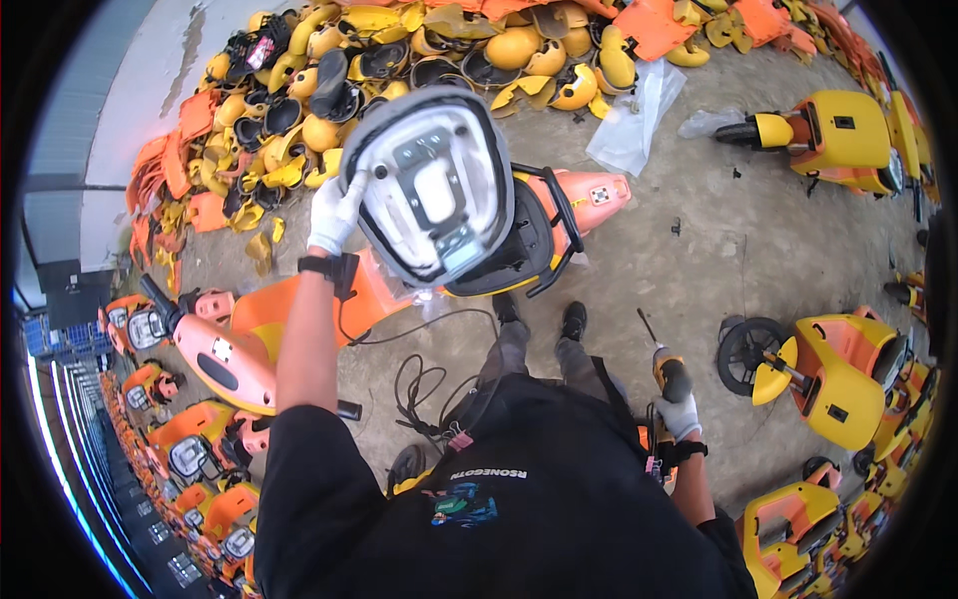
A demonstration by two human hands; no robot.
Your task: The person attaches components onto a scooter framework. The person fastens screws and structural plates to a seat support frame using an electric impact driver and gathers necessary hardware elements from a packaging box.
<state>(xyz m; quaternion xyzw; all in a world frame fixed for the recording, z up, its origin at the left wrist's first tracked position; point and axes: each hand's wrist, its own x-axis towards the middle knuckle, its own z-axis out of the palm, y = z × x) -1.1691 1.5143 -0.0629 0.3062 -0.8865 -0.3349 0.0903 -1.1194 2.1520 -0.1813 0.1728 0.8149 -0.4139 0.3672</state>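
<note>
My left hand (pixel 335 212) wears a white glove and grips the left edge of a scooter seat (pixel 435 195). The seat is tipped up, its pale underside with a metal bracket turned toward me. Below and behind it stands an orange and yellow scooter (pixel 274 314), its black under-seat area (pixel 527 240) partly covered by the seat. Low at my right side, my gloved right hand (pixel 681 417) is closed around a yellow and black power screwdriver (pixel 672 373). Its long thin bit points away from me, apart from the scooter.
A heap of yellow and orange body parts and helmet-like shells (pixel 429 50) fills the far side. Yellow scooters (pixel 843 384) stand on the right, with rows of orange ones (pixel 205 454) at left. A black cable (pixel 414 384) loops across the floor by my feet. Clear plastic sheeting (pixel 636 120) lies beyond.
</note>
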